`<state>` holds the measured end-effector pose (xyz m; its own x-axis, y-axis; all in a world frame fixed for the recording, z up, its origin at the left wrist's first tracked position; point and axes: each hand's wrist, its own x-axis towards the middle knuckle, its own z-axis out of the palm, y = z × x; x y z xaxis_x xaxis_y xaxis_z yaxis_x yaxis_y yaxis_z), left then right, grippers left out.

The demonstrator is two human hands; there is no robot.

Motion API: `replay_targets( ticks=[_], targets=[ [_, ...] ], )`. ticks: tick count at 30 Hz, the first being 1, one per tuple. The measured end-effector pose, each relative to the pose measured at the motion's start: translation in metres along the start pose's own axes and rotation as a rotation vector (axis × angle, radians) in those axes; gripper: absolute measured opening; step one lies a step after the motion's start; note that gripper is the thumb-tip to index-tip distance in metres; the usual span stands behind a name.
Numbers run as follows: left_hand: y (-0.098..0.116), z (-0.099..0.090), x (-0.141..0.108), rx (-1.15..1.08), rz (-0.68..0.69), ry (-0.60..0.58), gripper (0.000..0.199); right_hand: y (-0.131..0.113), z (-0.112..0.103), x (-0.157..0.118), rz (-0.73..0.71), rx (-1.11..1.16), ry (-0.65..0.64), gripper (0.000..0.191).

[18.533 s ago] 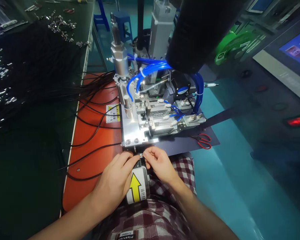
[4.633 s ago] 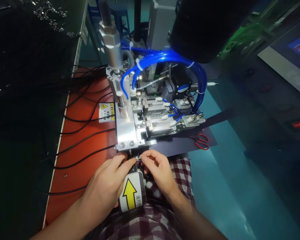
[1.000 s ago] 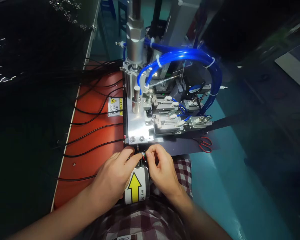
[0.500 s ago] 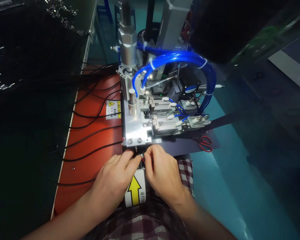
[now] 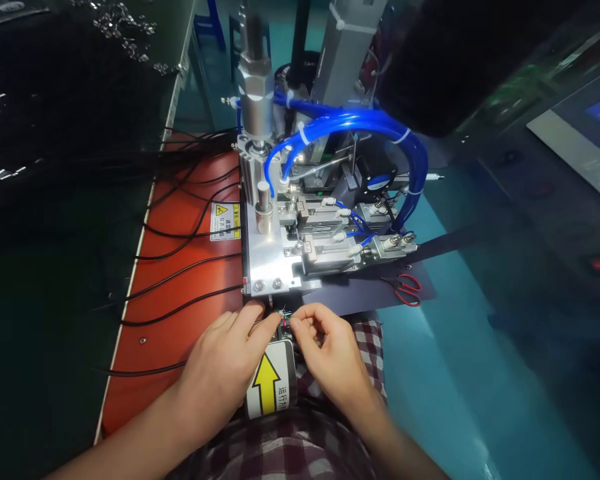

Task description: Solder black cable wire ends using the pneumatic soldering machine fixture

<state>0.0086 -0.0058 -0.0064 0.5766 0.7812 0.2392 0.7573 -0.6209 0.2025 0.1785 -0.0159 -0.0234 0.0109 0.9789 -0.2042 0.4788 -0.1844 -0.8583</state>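
Thin coloured wires (image 5: 285, 320), some red and green, show between my two hands, just in front of the metal plate (image 5: 267, 257) of the machine. My left hand (image 5: 230, 350) is closed at the wires' left side, thumb and forefinger pressed on them. On the right, my right hand (image 5: 333, 347) pinches with thumb and forefinger at the wire ends; what lies between those fingertips is too small to make out. Below the wires sits a white label with a yellow arrow (image 5: 267, 383).
Blue air tubes (image 5: 355, 121) arch over the machine's cylinders (image 5: 330, 253). Red-handled scissors (image 5: 407, 291) lie on the dark sheet at the right. Black cables (image 5: 180, 263) cross the orange surface (image 5: 155, 353) at the left. A metal column (image 5: 257, 100) rises behind.
My right hand has shifted slightly down and its fingers have opened out a little from the palm. More of the coloured wires shows between the hands. The view has moved slightly.
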Motion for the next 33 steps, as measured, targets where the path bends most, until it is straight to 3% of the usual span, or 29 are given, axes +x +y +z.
replay_targets(
  ticks=[3, 9, 21, 27, 33],
  targets=[
    [-0.001, 0.001, -0.001, 0.013, 0.0, -0.007, 0.03, -0.004, 0.003, 0.001, -0.033, 0.032, 0.005, 0.012],
    [-0.002, 0.002, -0.002, -0.011, 0.001, -0.005, 0.031, -0.01, -0.002, 0.008, -0.207, -0.166, 0.037, 0.013],
    [-0.002, 0.002, -0.002, -0.023, 0.011, 0.005, 0.034, -0.006, -0.003, 0.013, -0.084, -0.036, -0.025, 0.013],
    [-0.002, 0.001, -0.001, -0.031, 0.003, 0.002, 0.036, 0.002, -0.005, 0.018, 0.103, 0.17, -0.16, 0.012],
    [-0.001, 0.001, 0.0, -0.025, -0.002, -0.011, 0.034, -0.001, 0.001, 0.018, 0.032, 0.141, -0.042, 0.017]
  ],
)
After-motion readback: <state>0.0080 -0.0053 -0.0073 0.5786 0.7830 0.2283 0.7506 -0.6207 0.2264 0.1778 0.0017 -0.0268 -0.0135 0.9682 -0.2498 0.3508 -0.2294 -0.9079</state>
